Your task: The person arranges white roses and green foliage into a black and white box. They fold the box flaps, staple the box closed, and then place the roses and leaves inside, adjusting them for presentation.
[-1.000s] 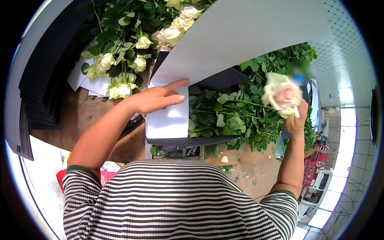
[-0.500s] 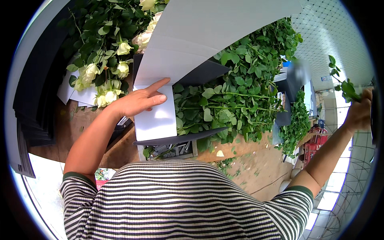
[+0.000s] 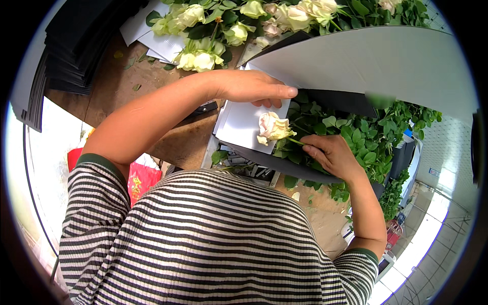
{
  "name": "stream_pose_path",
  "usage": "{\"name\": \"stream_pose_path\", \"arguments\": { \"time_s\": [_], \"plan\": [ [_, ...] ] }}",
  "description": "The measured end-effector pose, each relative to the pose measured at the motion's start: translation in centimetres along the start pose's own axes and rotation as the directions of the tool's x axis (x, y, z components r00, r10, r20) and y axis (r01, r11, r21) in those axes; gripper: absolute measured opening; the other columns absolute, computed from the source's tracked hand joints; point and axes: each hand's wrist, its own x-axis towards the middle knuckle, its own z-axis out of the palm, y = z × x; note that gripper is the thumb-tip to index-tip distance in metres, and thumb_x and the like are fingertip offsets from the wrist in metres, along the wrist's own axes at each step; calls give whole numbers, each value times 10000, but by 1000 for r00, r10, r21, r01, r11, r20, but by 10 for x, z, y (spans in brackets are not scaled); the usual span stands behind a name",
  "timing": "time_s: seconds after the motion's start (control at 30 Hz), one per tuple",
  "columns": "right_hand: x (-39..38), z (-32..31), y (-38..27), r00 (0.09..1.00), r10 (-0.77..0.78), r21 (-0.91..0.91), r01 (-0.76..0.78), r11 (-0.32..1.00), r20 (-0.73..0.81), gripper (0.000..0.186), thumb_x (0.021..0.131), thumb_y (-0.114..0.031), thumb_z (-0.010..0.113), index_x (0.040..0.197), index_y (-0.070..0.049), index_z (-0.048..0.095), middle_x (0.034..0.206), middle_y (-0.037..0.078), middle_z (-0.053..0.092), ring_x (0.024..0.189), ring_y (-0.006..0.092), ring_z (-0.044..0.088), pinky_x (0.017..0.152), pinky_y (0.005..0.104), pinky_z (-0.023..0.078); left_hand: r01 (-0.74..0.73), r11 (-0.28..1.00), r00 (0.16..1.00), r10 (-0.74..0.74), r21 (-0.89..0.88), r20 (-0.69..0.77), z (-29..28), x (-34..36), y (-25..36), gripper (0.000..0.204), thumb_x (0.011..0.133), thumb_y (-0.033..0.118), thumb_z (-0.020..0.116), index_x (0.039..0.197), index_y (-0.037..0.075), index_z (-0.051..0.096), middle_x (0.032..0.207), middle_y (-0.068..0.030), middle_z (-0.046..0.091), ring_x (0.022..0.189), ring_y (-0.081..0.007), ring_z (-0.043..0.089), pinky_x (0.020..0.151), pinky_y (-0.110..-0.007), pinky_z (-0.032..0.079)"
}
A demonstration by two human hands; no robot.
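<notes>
My left hand (image 3: 256, 91) is open at the upper edge of a stack of white sheets (image 3: 234, 122), beside a tall white board (image 3: 386, 61) raised behind it. Its thumb is out and its fingertips bend down to the sheets. My right hand (image 3: 330, 155) is closed on the green stem of a pale pink-cream rose (image 3: 272, 126), whose bloom lies over the white sheets. Leafy rose stems (image 3: 356, 134) lie to the right and under the right hand. A curved black board (image 3: 282, 165) runs along the near side.
More cream roses (image 3: 201, 60) and loose white sheets (image 3: 152, 40) lie at the back left on a brown tabletop (image 3: 162, 147). Stacked black boards (image 3: 68, 46) stand at far left. A red bag (image 3: 141, 180) is below the table. A metal tray (image 3: 239, 162) sits by my body.
My right hand has come back from the far right to the middle, bringing the rose down over the white sheets. My left hand stays at the sheets; the view has turned.
</notes>
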Motion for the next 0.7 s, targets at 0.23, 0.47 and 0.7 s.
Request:
{"name": "stream_pose_path", "arguments": {
  "time_s": [0.23, 0.47, 0.7],
  "plan": [
    [26, 22, 13, 918, 68, 112, -121, 986, 390, 193, 922, -294, 570, 957, -132, 670, 773, 79, 667, 700, 283, 630, 648, 398, 478, -149, 942, 986, 119, 300, 118, 22, -9, -9, 490, 863, 502, 587, 962, 35, 698, 910, -105, 686, 899, -275, 595, 800, -372, 467],
    [23, -22, -2, 994, -89, 102, 82, 991, 59, 300, 909, -334, 575, 1013, -64, 656, 807, 81, 651, 764, 290, 622, 672, 383, 491, -324, 778, 928, 371, 538, 23, 43, -21, -22, 259, 742, 310, 737, 873, 90, 696, 801, -50, 629, 898, -260, 581, 808, -388, 415],
    [16, -149, 110, 661, 13, -218, -266, 939, -750, 566, 885, -225, 535, 1407, -55, 398, 1348, 164, 501, 1253, 304, 481, 1030, 435, 404, -349, 693, 924, 365, 631, 110, 45, -20, -19, 270, 785, 358, 686, 893, 111, 693, 837, -23, 615, 891, -231, 590, 779, -368, 411]
  ]
}}
